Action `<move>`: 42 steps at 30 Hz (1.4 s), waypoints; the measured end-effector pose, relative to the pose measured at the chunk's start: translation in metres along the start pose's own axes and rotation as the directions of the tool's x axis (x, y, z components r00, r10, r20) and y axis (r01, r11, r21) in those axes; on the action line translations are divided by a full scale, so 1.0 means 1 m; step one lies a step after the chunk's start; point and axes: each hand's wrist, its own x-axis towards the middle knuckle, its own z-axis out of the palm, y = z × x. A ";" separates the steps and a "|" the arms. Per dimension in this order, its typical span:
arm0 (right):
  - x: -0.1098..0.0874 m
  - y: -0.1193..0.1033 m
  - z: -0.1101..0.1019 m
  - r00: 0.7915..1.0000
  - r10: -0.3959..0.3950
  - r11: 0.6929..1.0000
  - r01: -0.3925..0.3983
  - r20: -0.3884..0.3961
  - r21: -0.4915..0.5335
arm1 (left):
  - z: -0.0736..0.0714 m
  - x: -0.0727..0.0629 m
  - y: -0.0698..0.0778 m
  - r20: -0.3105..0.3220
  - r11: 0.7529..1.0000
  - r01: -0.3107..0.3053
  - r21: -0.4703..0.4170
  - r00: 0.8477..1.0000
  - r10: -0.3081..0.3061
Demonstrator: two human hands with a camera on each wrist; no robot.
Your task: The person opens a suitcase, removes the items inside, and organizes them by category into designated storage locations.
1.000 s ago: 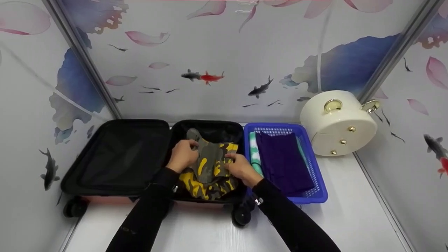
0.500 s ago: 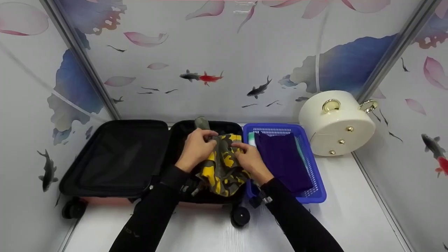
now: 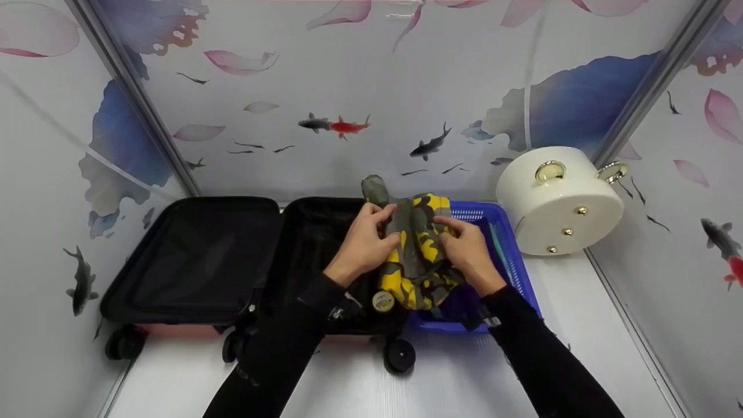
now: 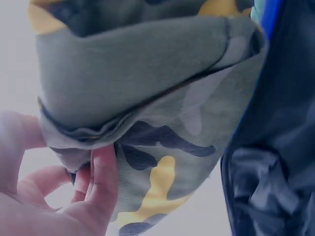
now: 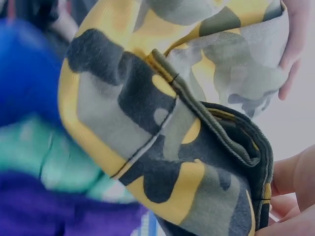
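Note:
A folded camouflage garment (image 3: 415, 249) in yellow, grey and black is held up between both hands, overlapping the edges of the suitcase (image 3: 307, 249) and the blue basket (image 3: 511, 255) in the head view. My left hand (image 3: 365, 241) pinches its grey left edge; the left wrist view shows thumb and fingers (image 4: 103, 182) on the fold. On the other side, my right hand (image 3: 469, 247) pinches the stitched hem, which shows close up in the right wrist view. Dark purple cloth (image 3: 464, 302) lies in the basket, partly hidden by the garment.
The black-lined suitcase lid (image 3: 197, 255) lies open at the left, with wheels (image 3: 400, 355) at the front. A cream round case (image 3: 560, 203) with gold handles stands at the back right. A small round yellowish disc (image 3: 383, 301) shows below the garment. Printed walls (image 3: 371, 157) enclose the table.
Both hands have lifted the garment out of the suitcase and carried it right and upward, so that it now covers part of the basket. The small disc has come into view.

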 end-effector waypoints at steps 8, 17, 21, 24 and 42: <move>-0.003 0.020 -0.053 0.997 -0.011 1.000 0.010 -0.081 -0.010 | 0.037 0.006 0.003 0.168 0.997 -0.013 -0.073 0.986 0.025; -0.003 0.032 -0.083 0.988 0.126 0.992 -0.127 -0.093 -0.002 | 0.058 0.015 -0.007 0.221 0.996 0.036 -0.078 0.975 -0.018; -0.001 0.041 -0.087 0.982 0.159 0.987 -0.158 -0.097 0.021 | 0.062 0.019 -0.018 0.204 0.993 0.073 -0.095 0.978 -0.053; 0.001 0.047 -0.088 0.980 0.165 0.986 -0.164 -0.111 0.018 | 0.064 0.020 -0.026 0.211 0.988 0.109 -0.107 0.974 -0.084; 0.002 0.082 -0.099 0.977 0.205 0.888 -0.160 0.058 -0.430 | 0.076 0.007 -0.045 0.284 0.984 0.132 0.122 0.945 -0.162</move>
